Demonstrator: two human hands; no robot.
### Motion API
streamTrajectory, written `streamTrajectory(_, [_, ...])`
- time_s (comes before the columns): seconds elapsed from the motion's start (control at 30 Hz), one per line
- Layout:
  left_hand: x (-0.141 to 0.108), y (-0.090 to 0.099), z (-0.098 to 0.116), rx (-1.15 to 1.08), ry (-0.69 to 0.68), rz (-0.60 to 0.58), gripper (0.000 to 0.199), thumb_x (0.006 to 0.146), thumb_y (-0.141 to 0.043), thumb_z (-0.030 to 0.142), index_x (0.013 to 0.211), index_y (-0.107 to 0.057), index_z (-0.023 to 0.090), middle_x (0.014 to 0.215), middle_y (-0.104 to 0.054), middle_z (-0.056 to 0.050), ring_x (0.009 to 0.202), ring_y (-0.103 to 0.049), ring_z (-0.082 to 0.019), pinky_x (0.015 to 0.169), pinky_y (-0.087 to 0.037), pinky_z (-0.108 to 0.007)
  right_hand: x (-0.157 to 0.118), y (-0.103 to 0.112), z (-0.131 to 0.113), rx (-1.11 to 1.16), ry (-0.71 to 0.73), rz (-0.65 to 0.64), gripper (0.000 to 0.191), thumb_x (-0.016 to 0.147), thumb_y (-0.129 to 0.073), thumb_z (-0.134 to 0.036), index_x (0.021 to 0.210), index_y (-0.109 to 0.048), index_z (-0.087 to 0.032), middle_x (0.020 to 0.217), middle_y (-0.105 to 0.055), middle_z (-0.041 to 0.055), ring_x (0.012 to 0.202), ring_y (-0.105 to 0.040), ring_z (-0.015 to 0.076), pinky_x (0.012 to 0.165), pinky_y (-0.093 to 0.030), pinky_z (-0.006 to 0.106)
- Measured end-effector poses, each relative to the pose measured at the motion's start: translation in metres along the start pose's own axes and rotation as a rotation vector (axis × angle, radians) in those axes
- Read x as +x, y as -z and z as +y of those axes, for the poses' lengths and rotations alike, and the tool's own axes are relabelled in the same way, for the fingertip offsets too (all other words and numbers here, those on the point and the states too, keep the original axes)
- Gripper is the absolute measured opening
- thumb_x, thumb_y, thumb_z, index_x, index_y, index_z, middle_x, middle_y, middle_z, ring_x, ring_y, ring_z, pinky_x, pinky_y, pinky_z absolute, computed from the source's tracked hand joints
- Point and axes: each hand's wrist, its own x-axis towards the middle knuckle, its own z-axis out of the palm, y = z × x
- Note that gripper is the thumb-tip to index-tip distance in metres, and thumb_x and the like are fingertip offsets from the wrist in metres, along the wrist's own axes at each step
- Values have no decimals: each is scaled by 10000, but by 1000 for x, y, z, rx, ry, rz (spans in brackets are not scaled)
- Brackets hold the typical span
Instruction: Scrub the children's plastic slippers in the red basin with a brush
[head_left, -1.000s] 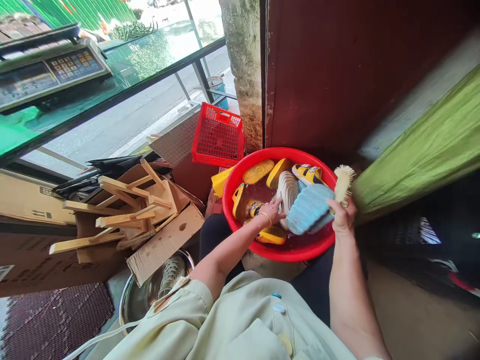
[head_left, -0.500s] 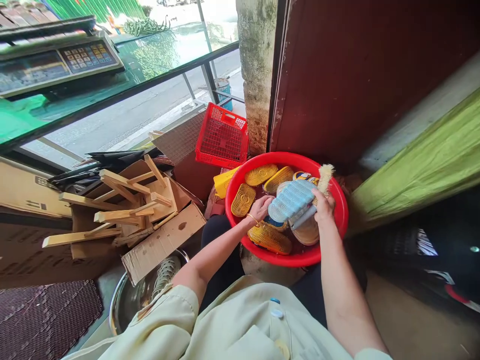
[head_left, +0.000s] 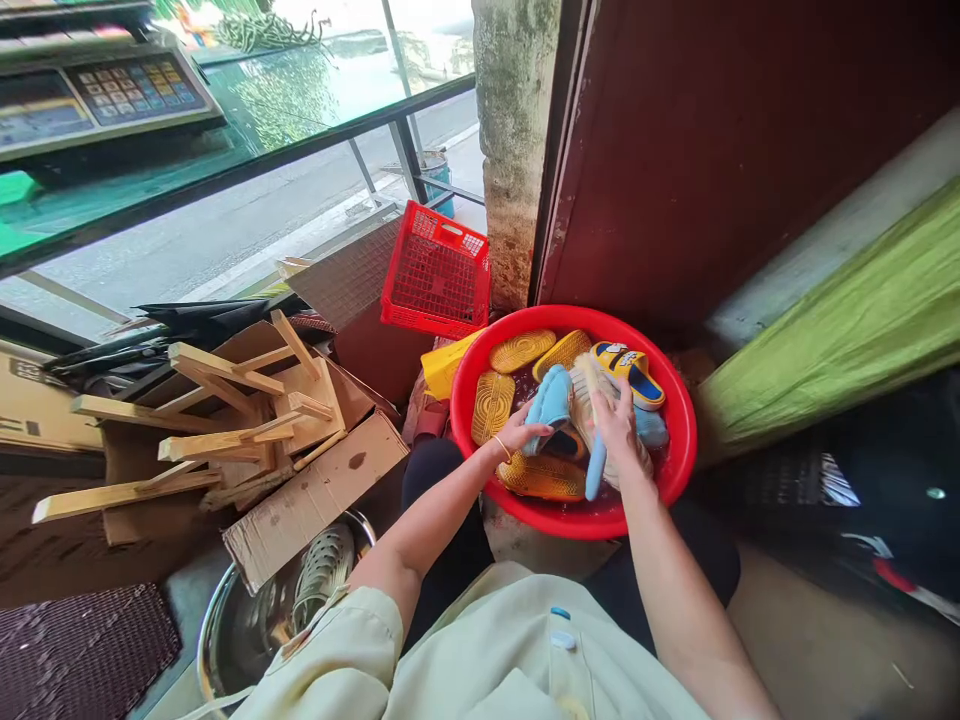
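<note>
"So, how should the scrubbing go?"
"Right hand (head_left: pixel 621 425) grips the brush (head_left: pixel 595 468), handle end toward the body; I'd keep strokes lengthwise. Left hand (head_left: pixel 521 432) holds the blue slipper (head_left: pixel 553 395) within the red tub (head_left: pixel 682 440); brace it firmly."
"Which way does it point?"
"Its long axis seems to run away, tilted; toe or heel farthest, I can't tell."

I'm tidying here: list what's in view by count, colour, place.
basin: 1, red, centre
yellow slippers: 5+, yellow, in basin
blue slippers: 2, blue, in and above basin
pale slipper: 1+, cream, in basin
brush: 1, cream and blue, above basin
crate: 1, red, behind basin
wooden stool: 1+, tan, left
cardboard: several, brown, left
bowl: 1, silver, lower left
scale: 1, grey, upper left
cloth: 1, green, right
left hand: 1, holding blue slipper
right hand: 1, holding brush
</note>
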Motion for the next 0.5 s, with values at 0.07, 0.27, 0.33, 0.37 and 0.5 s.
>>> streamTrajectory(0.07, [3,3,0,-165,118,19,741,667,-826,295,1368,-620,175,1201,-745,-94,1101,-691,-294,1025,-519,-439,-17,-2,-1,-133,93,-3,730,957,-494,-630,1550,-440,-208,1203,-703,163,761,-710,232,620,-578,348])
streamTrajectory(0.27, [13,-3,3,-436,231,2,450,726,-775,241,1149,-694,111,1010,-779,-117,951,-717,-273,894,-563,-379,-74,-10,1,-596,496,-219,468,1025,-431,-355,1408,-644,-190,1122,-683,153,1027,-671,259,844,-559,343])
streamTrajectory(0.33, [14,-6,3,-412,211,-8,517,706,-806,213,1201,-683,133,1028,-781,-98,989,-715,-272,910,-561,-374,-77,-8,-3,-716,512,-272,473,1040,-405,-323,1448,-619,-217,1132,-673,141,961,-677,233,745,-536,297])
streamTrajectory(0.37, [14,-6,3,-390,206,-7,566,689,-825,206,1232,-674,148,1037,-780,-88,1002,-714,-270,917,-561,-375,-72,-8,-7,-785,500,-281,475,1048,-393,-322,1462,-609,-230,1145,-668,141,922,-677,226,695,-514,286])
streamTrajectory(0.5, [9,-6,2,-302,217,-1,693,664,-876,247,1316,-649,193,1086,-776,-73,1047,-716,-276,953,-558,-399,-28,-14,-28,-992,356,-201,482,1070,-344,-298,1466,-607,-220,1122,-669,166,819,-656,224,652,-459,306])
